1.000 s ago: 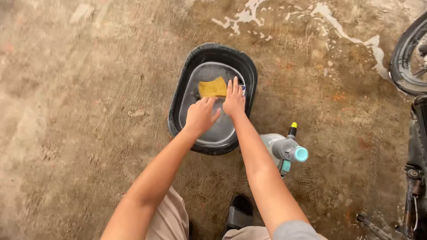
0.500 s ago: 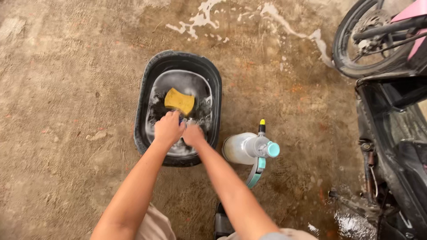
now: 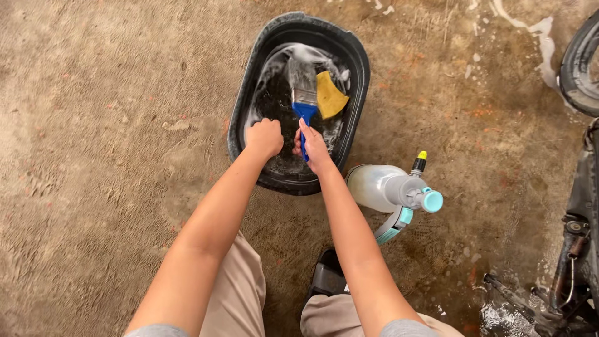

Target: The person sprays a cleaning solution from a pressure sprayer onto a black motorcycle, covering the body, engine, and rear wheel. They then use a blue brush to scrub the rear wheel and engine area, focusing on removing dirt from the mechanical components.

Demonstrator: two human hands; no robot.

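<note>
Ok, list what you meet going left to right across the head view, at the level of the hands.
Bare concrete floor → left hand closed in a fist over the black tub → right hand holding the blue-handled paintbrush → spray bottle → motorbike.

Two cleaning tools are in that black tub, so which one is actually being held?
The blue-handled paintbrush: the right hand grips its handle. The yellow sponge lies loose in the soapy water of the black plastic tub, touched by neither hand.

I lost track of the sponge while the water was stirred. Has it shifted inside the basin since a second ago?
Yes. The yellow sponge has drifted from the middle of the black basin toward its right wall, beside the blue-handled brush.
</note>
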